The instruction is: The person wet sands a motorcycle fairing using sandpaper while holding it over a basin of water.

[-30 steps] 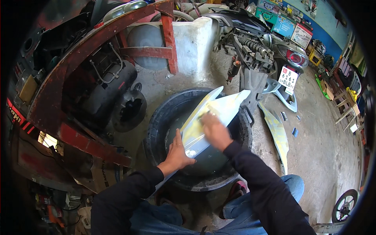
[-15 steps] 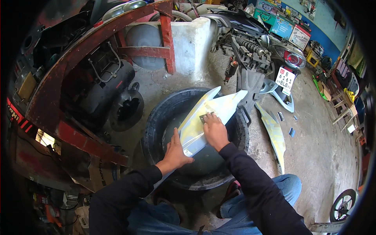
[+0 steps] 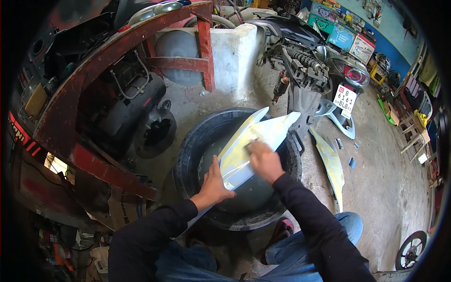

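A white motorcycle body panel (image 3: 277, 129) with yellow patches and pointed ends lies slanted over a round black tub (image 3: 180, 162). My left hand (image 3: 212, 185) grips its near left edge, the thumb bent round the lower side. Pressed to the middle of the panel, my right hand (image 3: 266, 162) holds a small dark piece of sandpaper (image 3: 250, 145), mostly covered by blurred fingers. Cloudy water (image 3: 244, 199) shows in the tub beneath the panel.
A similar yellow-patched panel (image 3: 329, 162) lies on the floor right of the tub, near small blue pieces (image 3: 352, 162). A partly stripped motorcycle (image 3: 305, 70) stands beyond. At left are a red frame (image 3: 112, 174) and a black tank (image 3: 136, 96).
My right hand has slid slightly right and nearer along the panel, and is now blurred. My left hand keeps its grip on the edge. The whole view has shifted slightly.
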Available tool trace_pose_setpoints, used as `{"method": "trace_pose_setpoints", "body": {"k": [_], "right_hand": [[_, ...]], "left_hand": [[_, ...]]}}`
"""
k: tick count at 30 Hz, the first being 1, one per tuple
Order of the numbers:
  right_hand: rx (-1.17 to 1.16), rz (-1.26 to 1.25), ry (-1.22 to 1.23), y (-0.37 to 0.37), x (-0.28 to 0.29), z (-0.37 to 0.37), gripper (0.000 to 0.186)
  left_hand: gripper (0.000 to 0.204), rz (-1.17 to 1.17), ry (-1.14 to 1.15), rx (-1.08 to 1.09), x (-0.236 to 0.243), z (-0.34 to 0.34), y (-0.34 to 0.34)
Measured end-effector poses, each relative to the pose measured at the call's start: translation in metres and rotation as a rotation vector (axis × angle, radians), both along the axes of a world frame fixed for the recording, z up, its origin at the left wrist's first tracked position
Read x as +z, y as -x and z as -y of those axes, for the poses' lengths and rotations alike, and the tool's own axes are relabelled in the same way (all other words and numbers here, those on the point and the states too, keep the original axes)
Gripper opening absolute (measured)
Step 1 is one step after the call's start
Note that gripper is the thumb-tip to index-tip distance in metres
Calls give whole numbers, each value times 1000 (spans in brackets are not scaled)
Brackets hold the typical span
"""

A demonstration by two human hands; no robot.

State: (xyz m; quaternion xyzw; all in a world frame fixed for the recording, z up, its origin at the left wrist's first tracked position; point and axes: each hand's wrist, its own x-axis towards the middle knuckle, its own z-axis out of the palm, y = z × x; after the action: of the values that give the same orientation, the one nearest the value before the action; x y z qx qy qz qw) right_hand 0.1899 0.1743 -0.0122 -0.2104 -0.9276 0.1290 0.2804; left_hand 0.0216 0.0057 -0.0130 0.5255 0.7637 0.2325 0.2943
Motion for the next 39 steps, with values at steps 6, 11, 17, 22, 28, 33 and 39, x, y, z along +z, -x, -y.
{"method": "trace_pose_setpoints", "body": {"k": [6, 11, 17, 22, 28, 33, 39], "right_hand": [[77, 28, -48, 6, -1, 39, 35], [-188, 49, -19, 9, -6, 21, 35], [-201, 35, -5, 8, 2, -1, 38], [78, -27, -127, 11, -6, 38, 29], [-61, 1, -107, 7, -5, 26, 31], [-155, 98, 36, -2, 8, -7, 36], [88, 9, -118, 9, -8, 35, 33]], "left_hand": [[147, 3, -25, -5, -7, 1, 6], [148, -12, -21, -5, -4, -2, 1], [148, 2, -25, -4, -7, 0, 3], [149, 24, -23, -13, -7, 1, 9], [148, 24, -4, 8, -6, 0, 4], [149, 13, -1, 7, -1, -1, 2], [149, 1, 1, 10, -9, 0, 7]]}}
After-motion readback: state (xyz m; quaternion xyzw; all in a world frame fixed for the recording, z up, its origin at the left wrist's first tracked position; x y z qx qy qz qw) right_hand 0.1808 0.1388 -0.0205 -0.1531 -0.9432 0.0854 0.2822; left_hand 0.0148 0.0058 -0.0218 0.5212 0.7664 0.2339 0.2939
